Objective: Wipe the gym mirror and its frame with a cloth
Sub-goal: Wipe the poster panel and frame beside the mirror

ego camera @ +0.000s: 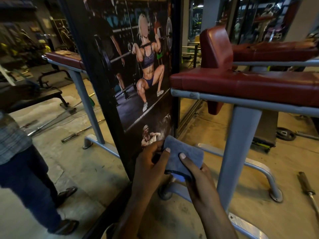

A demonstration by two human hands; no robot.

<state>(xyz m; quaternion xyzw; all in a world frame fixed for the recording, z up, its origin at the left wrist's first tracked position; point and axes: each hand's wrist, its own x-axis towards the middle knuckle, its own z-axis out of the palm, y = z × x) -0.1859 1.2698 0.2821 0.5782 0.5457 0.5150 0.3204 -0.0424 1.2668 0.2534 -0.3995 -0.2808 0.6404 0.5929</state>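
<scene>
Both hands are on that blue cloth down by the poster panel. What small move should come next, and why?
Probably lay the cloth against the dark frame strip just above it and draw it upward. The left hand and right hand both pinch the cloth, thumbs on top, low by the right edge of the poster panel; it seems folded between them, not spread on a surface.

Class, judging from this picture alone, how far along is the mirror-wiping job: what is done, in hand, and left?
Done: nothing provable; the mirror shows no telltale wiped patch. In hand: left hand and right hand both grip the folded cloth low by the poster panel, seemingly adjusting it. Left: likely the mirror glass and dark frame.
</scene>
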